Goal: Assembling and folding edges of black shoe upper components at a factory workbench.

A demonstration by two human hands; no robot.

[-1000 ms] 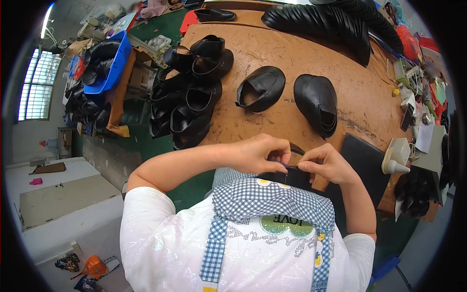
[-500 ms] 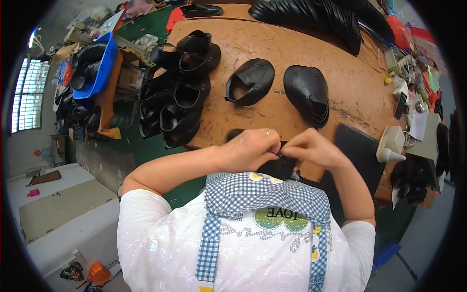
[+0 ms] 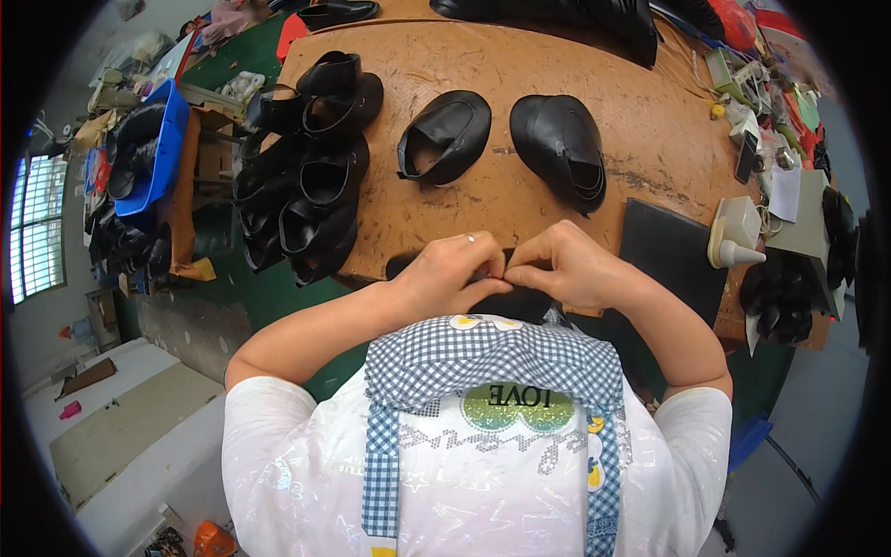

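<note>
Close to my chest, at the table's near edge, a black shoe upper (image 3: 522, 304) lies under my hands, mostly covered by them. My left hand (image 3: 444, 269), with a ring on one finger, is closed in a pinch at the upper. My right hand (image 3: 574, 264) pinches right beside it, the fingertips of both nearly meeting. Any small item between the fingertips is too hidden to make out. Beyond my hands, two more black leather uppers, one on the left (image 3: 447, 137) and one on the right (image 3: 559, 148), stand apart on the table.
Several black uppers (image 3: 320, 190) are stacked along the left side of the brown table (image 3: 427, 56). A black mat (image 3: 676, 251) and a white nozzle bottle (image 3: 738, 232) sit at the right. A blue bin (image 3: 167, 158) with dark pieces stands further left.
The view has shifted, so the table's things appear further left and higher. My hands stay together at the upper; their fingertips have drawn closer, and my right fingers are more tightly pinched.
</note>
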